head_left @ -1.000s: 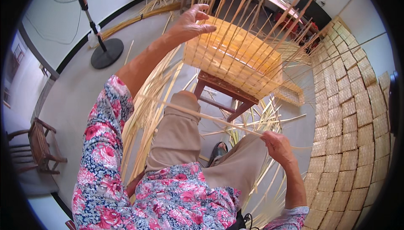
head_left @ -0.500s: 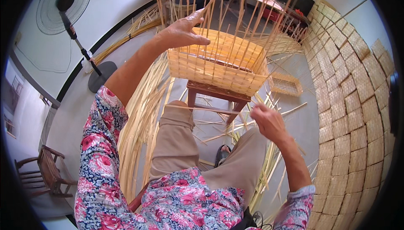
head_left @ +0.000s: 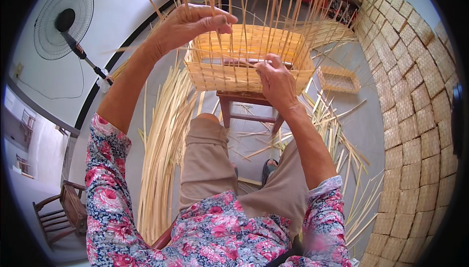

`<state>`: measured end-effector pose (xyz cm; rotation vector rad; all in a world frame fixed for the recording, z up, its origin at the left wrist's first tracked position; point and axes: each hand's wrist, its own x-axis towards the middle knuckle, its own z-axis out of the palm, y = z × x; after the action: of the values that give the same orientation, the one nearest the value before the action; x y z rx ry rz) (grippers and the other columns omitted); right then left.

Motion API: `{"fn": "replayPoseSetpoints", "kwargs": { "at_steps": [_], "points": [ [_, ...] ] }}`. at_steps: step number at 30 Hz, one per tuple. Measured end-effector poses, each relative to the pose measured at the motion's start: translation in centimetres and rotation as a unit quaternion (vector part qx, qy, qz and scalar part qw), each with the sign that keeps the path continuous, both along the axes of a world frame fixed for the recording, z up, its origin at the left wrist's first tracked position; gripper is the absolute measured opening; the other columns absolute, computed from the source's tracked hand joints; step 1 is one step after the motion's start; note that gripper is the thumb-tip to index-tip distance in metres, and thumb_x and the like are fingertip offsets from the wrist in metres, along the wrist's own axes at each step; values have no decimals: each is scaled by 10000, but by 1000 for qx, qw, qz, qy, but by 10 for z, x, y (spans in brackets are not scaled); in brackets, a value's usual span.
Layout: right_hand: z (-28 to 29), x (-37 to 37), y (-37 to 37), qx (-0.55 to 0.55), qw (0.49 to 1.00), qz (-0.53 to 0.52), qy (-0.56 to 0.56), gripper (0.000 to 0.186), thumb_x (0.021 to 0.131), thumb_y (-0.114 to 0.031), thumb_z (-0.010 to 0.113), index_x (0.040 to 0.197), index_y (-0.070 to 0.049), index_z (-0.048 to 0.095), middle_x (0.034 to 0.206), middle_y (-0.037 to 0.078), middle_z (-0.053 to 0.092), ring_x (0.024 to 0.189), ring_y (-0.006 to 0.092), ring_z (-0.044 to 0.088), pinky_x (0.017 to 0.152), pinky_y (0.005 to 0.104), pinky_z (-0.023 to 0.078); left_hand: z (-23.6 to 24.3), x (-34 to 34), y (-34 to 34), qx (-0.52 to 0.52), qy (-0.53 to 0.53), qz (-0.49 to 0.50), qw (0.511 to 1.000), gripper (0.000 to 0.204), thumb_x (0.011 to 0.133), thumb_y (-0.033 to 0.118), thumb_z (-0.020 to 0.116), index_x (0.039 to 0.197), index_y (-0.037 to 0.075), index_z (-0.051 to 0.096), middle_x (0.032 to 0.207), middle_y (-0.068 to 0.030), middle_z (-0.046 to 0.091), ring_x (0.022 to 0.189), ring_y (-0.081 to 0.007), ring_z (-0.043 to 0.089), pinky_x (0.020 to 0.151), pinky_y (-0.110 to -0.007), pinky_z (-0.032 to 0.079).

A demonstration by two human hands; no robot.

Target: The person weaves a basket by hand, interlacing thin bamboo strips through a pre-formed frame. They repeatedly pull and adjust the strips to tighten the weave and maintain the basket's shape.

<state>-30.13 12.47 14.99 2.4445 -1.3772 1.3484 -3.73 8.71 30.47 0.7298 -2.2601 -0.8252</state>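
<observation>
A half-woven bamboo basket [head_left: 210,75], its tall upright stakes still loose at the top, rests on a brown wooden stool [head_left: 244,94] in front of my knees. My left hand [head_left: 195,21] is above the basket's left end, its fingers curled round a pair of upright stakes. At the near wall, my right hand [head_left: 278,80] pinches a thin bamboo strip [head_left: 215,54]. This strip runs leftward across the stakes, and its far end is blurred beyond my left forearm.
Long loose strips [head_left: 163,135] lie on the floor at left, scraps [head_left: 337,130] at right. A small woven tray [head_left: 338,79] sits beyond them. Stacked woven pieces [head_left: 405,120] line the right wall. A fan [head_left: 63,20] and wooden chair [head_left: 73,206] stand left.
My right hand has moved up and left from beside the stool to the basket's near wall. My left hand has shifted left and up, closing round stakes. The view has tilted slightly.
</observation>
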Motion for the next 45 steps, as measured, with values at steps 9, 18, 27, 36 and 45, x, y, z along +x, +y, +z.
{"fn": "replayPoseSetpoints", "kwargs": {
  "at_steps": [9, 18, 27, 36, 45],
  "points": [
    [-10, 5, -29, 63, 997, -29, -19, 116, 962, -137, 550, 942, -43, 616, 916, 176, 655, 886, 407, 652, 755, 503, 521, 2, -40, -2, -14, -121, 32, 992, 663, 888, 301, 788, 1459, 105, 514, 1314, -144, 637, 1077, -203, 681, 991, -356, 541],
    [-12, 14, -26, 54, 997, -39, -31, 96, 927, -114, 554, 932, -45, 621, 933, 177, 663, 888, 405, 659, 784, 510, 518, 4, -109, -17, -47, -120, 47, 991, 559, 836, 390, 825, 1264, 66, 668, 1176, -128, 701, 1063, -224, 677, 982, -376, 523],
    [-19, 17, -37, 53, 997, -22, -58, 109, 910, -118, 562, 927, -42, 638, 914, 183, 664, 887, 392, 674, 771, 512, 521, 16, -149, -21, -14, -226, -32, 973, 414, 923, 401, 723, 1079, 18, 712, 1022, -128, 752, 984, -183, 704, 878, -339, 547],
    [-12, -12, 4, 56, 998, -17, 12, 100, 944, -110, 571, 994, -66, 646, 1042, 180, 654, 967, 396, 651, 812, 484, 521, -1, -206, -10, -38, -344, 60, 936, 516, 967, 446, 628, 1297, 50, 648, 780, -138, 739, 725, -182, 750, 728, -334, 601],
    [-12, -195, 156, 134, 981, -103, 97, 125, 935, -20, 565, 1027, -41, 647, 1068, 195, 648, 979, 402, 633, 804, 437, 515, -32, -172, -16, -241, -284, 34, 928, 250, 965, 331, 626, 970, 99, 719, 815, -145, 702, 777, -338, 697, 705, -496, 549]
  ]
}}
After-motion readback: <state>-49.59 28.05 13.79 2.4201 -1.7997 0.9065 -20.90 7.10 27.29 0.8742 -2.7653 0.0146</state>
